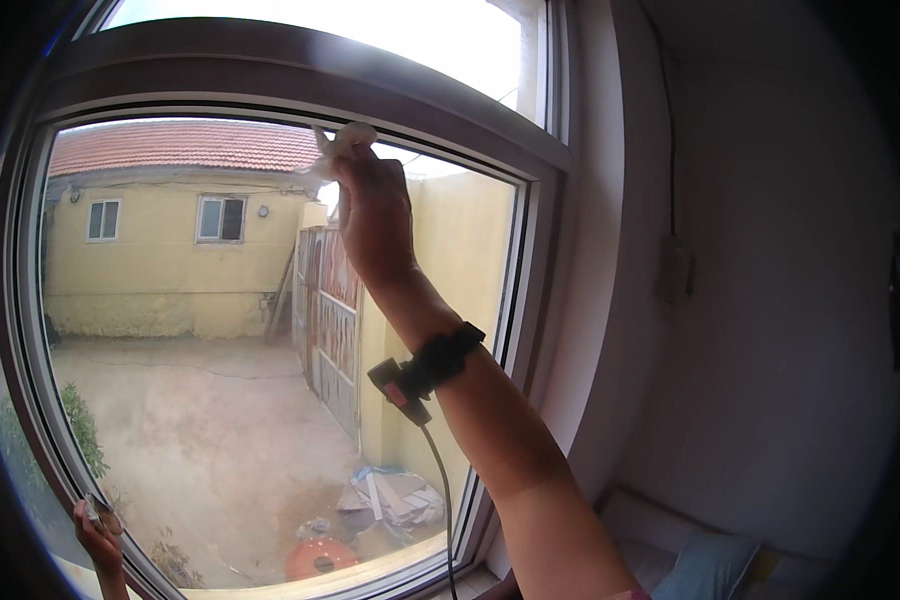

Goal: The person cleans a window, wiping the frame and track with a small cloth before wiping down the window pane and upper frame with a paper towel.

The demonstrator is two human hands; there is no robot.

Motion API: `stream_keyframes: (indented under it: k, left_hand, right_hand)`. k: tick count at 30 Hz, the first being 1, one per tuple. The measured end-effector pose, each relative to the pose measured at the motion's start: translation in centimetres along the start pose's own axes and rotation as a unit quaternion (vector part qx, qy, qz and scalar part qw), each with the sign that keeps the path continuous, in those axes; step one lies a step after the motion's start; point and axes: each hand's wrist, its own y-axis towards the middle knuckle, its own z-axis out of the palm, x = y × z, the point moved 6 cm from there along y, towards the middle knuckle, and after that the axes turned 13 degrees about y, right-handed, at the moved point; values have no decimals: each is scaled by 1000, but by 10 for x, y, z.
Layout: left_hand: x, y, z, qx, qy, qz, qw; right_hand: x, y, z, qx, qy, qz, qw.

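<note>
Raised to the upper part of the window pane (195,420), my right hand (375,202) grips a crumpled white cloth or tissue (341,146) against the glass, just below the top frame. A black strap with a small device (427,367) and a cable is around my right wrist. At the lower left, my left hand (99,532) holds a small crumpled pale piece (103,516), possibly cloth or paper, beside the window's left frame (26,322). The glass looks hazy in places.
The cable (444,480) hangs from the wrist device to the sill. A white wall (757,300) with a switch or box (675,270) stands to the right, with a light-blue cloth item (709,566) below. Outside lie a yard, a metal gate (330,315) and a yellow building (150,262).
</note>
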Motion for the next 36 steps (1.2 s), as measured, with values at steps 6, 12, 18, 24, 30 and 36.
stream_keyframes:
  k: [6,12,18,24,30,36]
  left_hand:
    - [4,4,19,4,-4,-11,1000]
    - [10,-8,8,14,27,-15,999]
    - [2,5,5,23,19,-13,999]
    - [7,-2,5,19,34,-14,999]
    - [-6,14,-2,24,22,-11,999]
    - [5,0,5,22,46,-15,999]
  right_hand:
    - [-148,-65,-178,-96,-226,201,948]
    - [-117,-73,-142,73,-236,135,959]
    - [-135,-47,-147,61,-248,229,939]
    - [-121,-67,-142,52,-229,230,944]
    - [-130,-50,-143,39,-254,222,941]
    - [-126,-57,-141,84,-238,229,940]
